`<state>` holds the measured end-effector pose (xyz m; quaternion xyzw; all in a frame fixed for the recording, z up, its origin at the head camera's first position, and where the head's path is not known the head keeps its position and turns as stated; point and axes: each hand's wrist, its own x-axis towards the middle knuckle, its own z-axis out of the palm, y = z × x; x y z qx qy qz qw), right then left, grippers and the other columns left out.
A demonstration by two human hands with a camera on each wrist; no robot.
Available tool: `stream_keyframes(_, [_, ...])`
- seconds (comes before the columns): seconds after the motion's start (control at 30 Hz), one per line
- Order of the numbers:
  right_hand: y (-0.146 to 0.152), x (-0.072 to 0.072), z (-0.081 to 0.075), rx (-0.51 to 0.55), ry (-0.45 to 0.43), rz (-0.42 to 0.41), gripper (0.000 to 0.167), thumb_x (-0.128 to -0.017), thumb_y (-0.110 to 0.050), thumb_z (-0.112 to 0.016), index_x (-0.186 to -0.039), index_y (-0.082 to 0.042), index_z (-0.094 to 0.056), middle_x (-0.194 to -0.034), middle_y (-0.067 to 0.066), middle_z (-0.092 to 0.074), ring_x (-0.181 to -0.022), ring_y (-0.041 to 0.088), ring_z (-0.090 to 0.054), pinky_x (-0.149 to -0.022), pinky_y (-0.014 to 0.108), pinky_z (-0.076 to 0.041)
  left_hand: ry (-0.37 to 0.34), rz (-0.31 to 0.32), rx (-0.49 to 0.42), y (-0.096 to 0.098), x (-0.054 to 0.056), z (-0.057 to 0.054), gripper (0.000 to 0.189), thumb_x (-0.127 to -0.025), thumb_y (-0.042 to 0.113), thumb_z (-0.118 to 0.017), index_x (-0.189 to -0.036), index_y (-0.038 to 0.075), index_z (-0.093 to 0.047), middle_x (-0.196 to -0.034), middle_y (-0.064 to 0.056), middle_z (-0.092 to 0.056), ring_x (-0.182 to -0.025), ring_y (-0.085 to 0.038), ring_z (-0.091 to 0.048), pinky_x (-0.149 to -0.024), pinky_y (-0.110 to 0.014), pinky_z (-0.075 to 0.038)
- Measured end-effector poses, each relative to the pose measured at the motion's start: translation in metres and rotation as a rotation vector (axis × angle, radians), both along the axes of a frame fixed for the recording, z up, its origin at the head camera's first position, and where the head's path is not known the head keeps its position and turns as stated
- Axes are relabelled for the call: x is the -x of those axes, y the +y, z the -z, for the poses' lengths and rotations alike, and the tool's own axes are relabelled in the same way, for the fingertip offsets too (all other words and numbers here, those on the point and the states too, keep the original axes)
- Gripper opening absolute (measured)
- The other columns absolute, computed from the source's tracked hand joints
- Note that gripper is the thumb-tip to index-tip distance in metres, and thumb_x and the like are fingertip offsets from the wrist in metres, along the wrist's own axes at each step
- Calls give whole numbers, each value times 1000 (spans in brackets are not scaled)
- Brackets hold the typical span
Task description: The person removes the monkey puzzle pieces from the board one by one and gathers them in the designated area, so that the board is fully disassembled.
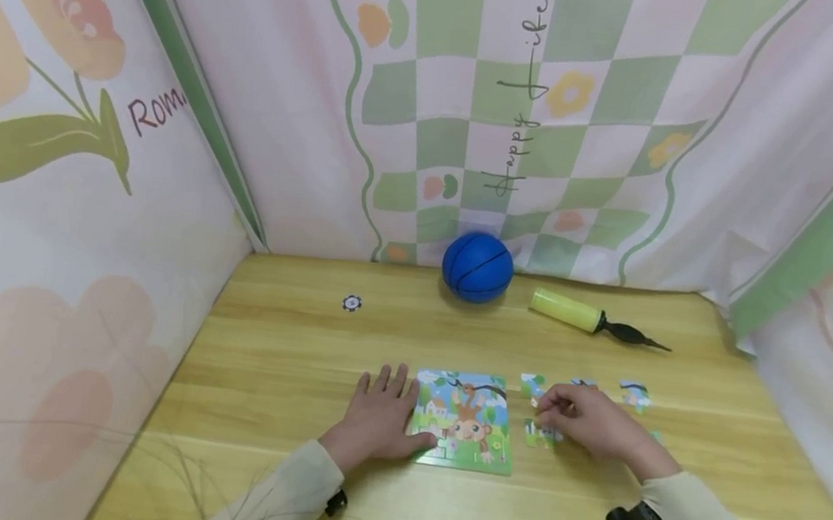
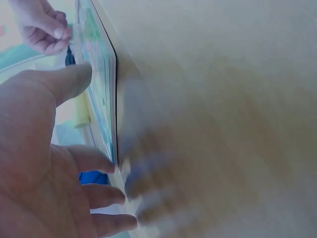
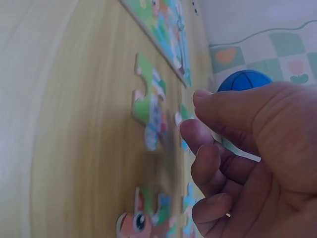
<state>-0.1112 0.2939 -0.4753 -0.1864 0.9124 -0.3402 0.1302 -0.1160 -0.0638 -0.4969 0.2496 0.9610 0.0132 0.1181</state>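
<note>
A square jigsaw puzzle [image 1: 465,415] with a monkey picture lies flat on the table. Beside its left edge rests my left hand [image 1: 381,416], fingers spread and straight, the thumb reaching over the puzzle's lower left corner. To the right, my right hand [image 1: 593,421] hovers over loose puzzle pieces with its fingers loosely curled. In the right wrist view, thumb and index fingertips are apart with nothing visible between them. A green-edged puzzle piece [image 3: 144,101] lies close to those fingertips; another with an eye [image 3: 141,223] is nearer the camera's lower edge.
A blue ball [image 1: 478,268] sits at the table's back edge by the checked curtain. Right of it lies a yellow-green hand pump [image 1: 566,310] with a black nozzle. A small round marker [image 1: 352,303] is at the back left. One more loose piece [image 1: 633,396] lies beyond my right hand.
</note>
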Motion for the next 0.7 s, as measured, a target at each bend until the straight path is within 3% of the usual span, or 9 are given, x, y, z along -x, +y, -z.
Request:
stream_keyframes(0.27, [-22,3,1,56,-18,-61,16,-101,-21,-66,-110,-9,-71,-95,-4,-68,-86,12,-63,-71,29,-55,6,-6,-21,19,-3,1,102,-92,81,-38,-160,6,-28,-167,-16,-14,-151,-38,-15,-118,-60,-16])
stream_keyframes(0.53, [-53,-1,6,-5,18,-122,21,-97,-23,-71,-113,-11,-74,-104,-6,-70,-92,11,-65,-79,34,-56,36,-12,73,35,-6,9,115,-84,90,-34,-159,3,-29,-166,-18,-14,-151,-37,-16,-118,-58,-18])
stream_keyframes(0.7, [-62,-3,4,-21,52,-142,20,-96,-21,-73,-112,-9,-75,-104,-3,-72,-90,11,-66,-78,33,-56,60,-3,102,37,-8,10,114,-84,90,-34,-159,3,-30,-166,-18,-16,-151,-36,-19,-117,-58,-21])
